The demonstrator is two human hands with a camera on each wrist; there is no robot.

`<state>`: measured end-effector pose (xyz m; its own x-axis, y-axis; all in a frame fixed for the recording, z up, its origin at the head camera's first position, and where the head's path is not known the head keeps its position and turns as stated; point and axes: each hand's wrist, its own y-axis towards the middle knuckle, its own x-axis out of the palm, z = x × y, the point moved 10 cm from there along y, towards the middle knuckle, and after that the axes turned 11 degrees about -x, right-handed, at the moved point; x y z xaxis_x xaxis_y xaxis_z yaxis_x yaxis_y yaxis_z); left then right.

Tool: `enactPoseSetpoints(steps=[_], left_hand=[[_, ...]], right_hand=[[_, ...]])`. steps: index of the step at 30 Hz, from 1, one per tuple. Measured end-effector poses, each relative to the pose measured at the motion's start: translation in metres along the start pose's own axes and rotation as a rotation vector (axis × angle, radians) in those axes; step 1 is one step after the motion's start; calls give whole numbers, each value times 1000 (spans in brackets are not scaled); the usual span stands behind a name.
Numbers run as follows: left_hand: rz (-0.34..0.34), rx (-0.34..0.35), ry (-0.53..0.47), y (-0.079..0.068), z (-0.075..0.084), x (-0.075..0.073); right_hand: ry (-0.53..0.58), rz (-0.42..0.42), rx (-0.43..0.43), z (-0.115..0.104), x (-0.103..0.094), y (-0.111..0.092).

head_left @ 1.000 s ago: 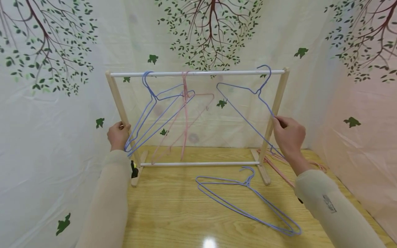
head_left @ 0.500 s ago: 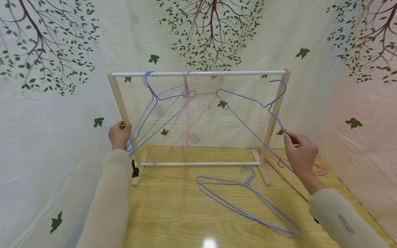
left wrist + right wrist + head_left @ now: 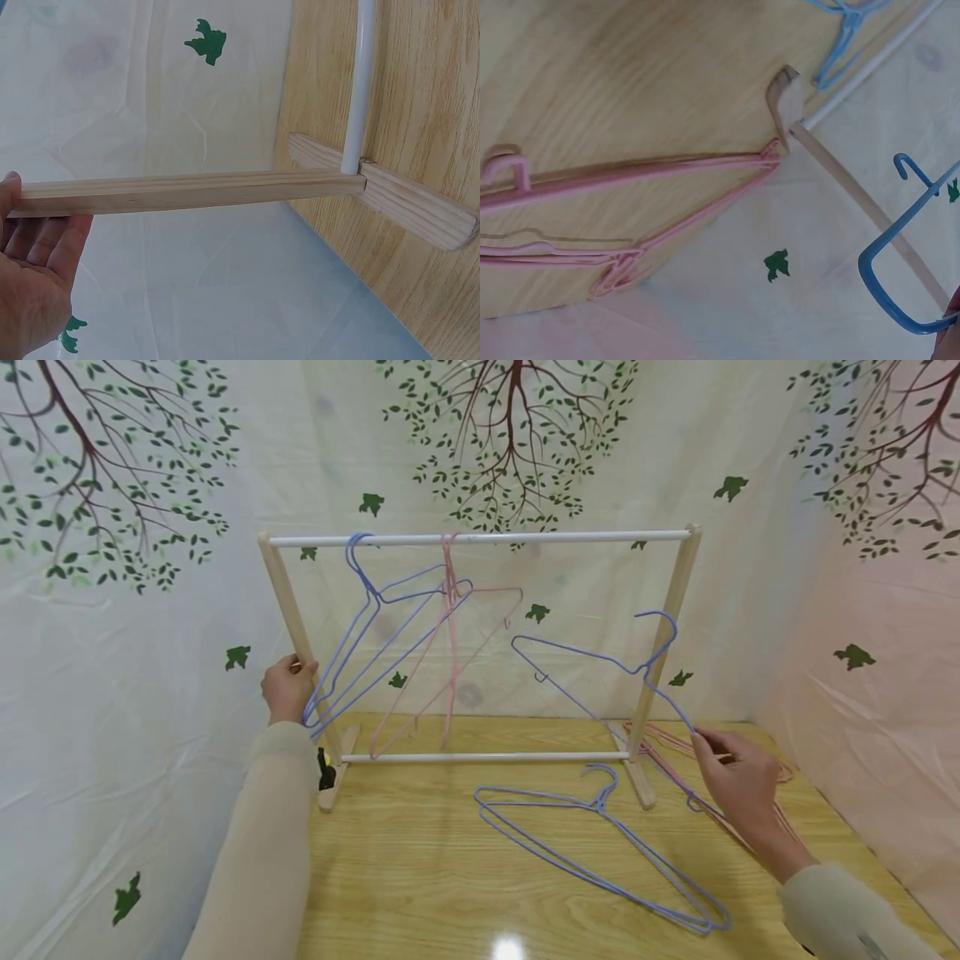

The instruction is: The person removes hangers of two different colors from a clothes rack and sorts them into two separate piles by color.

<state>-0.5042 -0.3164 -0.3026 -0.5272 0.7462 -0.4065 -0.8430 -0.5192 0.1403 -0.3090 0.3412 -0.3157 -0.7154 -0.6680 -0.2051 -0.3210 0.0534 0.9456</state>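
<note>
We're gripping the L post [image 3: 279,593] at 9 o'clock: our L hand [image 3: 287,689] is pinching it, thumb one side, fingers t'other, prob. bracing the rack [image 3: 487,757]. Over at 4, our R hand [image 3: 742,785] is pinching a blue hanger [image 3: 647,668] by the low end of its shoulder, thumb vs. fingers, prob. leaving its hook free. That hanger's tilting at 3 o'clock, hook sitting well below the top rail [image 3: 555,537], not touching it. At 10, a hung blue pair [image 3: 367,596] is overlapping, hooks bunching close; at 11, hung pink hangers [image 3: 450,610] are crowding too tightly for us to count. A loose blue pair [image 3: 598,803] is lying nested on the table [image 3: 420,860] at 5, loose pinks [image 3: 592,185] at 4, prob. waiting there for easy R-hand reach.
</note>
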Motion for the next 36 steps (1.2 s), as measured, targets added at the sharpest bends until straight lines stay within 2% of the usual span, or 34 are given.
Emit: enactPoseSetpoints(steps=[8,15,25,32,36], left_hand=[[-1,-2,-4,-2,2,-1],[-10,-15,-15,-4,2,-1],[3,6,-1,-5,4,-1],[6,7,6,-4,4,-1],[9,12,8,-6,5,-1]], right_hand=[[30,-85,-22,-1,-3,-28],[28,-173,-29,-7,7,-47],[111,-270,-48,-27,20,-70],[189,-306,-34,-39,25,-86],[197,-346,14,-40,29,-99]])
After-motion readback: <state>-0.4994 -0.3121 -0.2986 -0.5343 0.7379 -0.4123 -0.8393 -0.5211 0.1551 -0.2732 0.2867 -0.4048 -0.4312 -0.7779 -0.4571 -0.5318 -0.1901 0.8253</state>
